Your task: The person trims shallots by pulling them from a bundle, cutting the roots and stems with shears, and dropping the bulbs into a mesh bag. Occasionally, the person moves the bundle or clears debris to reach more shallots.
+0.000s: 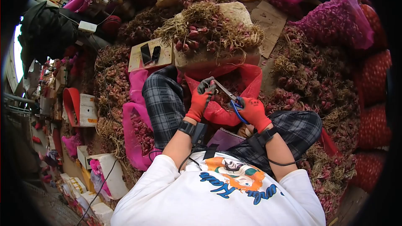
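Note:
My right hand (pixel 252 112), in a red work glove, is closed around the blue handles of a pair of scissors (pixel 226 91). The blades point up and left towards my left hand (pixel 202 98). That hand wears a red glove with grey fingertips and is pinched on a small pinkish shallot (pixel 212 82), mostly hidden by the fingers. Below both hands an open red mesh bag (pixel 251 78) lies between my knees, with shallots inside. In front of it, bunches of shallots with dry stalks (pixel 197 29) are heaped on a pale block (pixel 236 13).
Piles of shallots lie to the right (pixel 310 75) and left (pixel 111 100). A phone (pixel 145 53) rests on a board (pixel 136 60). Pink mesh bags (pixel 130 142) are by my left knee, full red sacks (pixel 374 127) far right. A cable (pixel 106 180) hangs at lower left.

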`<state>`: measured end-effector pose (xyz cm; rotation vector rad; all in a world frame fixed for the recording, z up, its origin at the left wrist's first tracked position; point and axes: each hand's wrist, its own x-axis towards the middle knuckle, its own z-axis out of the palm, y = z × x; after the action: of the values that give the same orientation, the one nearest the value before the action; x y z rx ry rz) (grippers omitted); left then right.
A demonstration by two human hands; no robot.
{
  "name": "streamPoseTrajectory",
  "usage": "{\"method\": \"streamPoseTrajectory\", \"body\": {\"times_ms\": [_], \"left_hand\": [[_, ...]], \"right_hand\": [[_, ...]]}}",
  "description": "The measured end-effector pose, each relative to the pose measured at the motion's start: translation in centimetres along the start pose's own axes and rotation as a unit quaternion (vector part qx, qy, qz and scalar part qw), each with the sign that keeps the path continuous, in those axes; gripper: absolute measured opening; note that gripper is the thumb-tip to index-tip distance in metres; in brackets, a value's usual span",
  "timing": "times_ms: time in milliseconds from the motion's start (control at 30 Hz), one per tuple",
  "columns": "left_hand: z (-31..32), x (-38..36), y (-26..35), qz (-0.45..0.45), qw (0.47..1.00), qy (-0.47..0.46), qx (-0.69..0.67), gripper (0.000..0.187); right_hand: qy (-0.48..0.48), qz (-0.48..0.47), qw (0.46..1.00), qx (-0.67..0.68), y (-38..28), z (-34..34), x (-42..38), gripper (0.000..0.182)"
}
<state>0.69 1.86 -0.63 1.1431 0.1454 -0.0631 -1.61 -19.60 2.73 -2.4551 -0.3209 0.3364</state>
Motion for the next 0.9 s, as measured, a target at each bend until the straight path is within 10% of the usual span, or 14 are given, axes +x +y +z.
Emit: {"method": "streamPoseTrajectory", "body": {"times_ms": [200,400,567,667,800,900], "left_hand": [[1.7,-0.6,1.6,-0.084,0.995,0.024,0.039,0.03],[-0.8,-0.3,0.8,-0.253,0.907,-0.111,-0.317,0.034],[-1.6,0.0,0.3,-0.279,0.894,-0.128,-0.327,0.031],[-1.1,-0.3,1.2,-0.299,0.905,-0.106,-0.282,0.031],[0.7,-1.0,2.2,-0.258,0.939,-0.068,-0.216,0.035],[1.4,-1.4,1.6,-0.236,0.946,-0.103,-0.198,0.039]], "right_hand": [[0.036,0.001,0.999,0.031,1.1,1.2,0.0,0.04],[0.076,-0.041,0.996,0.012,0.1,-0.2,0.0,0.044],[0.097,-0.06,0.989,-0.089,0.9,0.3,0.1,0.046],[-0.01,0.0,0.994,-0.111,1.5,0.3,0.6,0.045],[0.033,0.029,0.99,0.132,2.4,1.7,0.8,0.031],[-0.047,0.147,0.845,0.512,1.0,0.0,1.1,0.02]]}}
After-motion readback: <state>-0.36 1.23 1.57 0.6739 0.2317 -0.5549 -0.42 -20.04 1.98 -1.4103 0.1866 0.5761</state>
